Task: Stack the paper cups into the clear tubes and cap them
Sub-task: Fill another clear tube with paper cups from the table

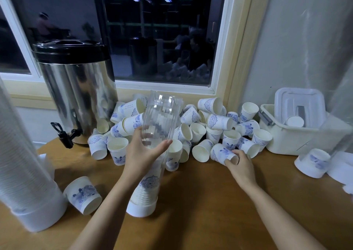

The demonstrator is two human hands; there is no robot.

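Observation:
A clear ribbed tube (162, 114) stands upright on the wooden table, its lower part filled with nested paper cups above a white base cap (140, 209). My left hand (143, 152) grips the tube at mid-height. Behind it lies a heap of several white paper cups with blue prints (193, 123). My right hand (241, 165) holds one cup (221, 153) lying on its side at the heap's front right, fingers curled over its rim.
A steel dispenser (76, 91) with a black lid and tap stands at the back left. A filled capped tube (24, 177) leans at the left edge, a lone cup (83, 194) beside it. A cream bin (301, 133) sits at the right, one upturned cup (313, 163) before it.

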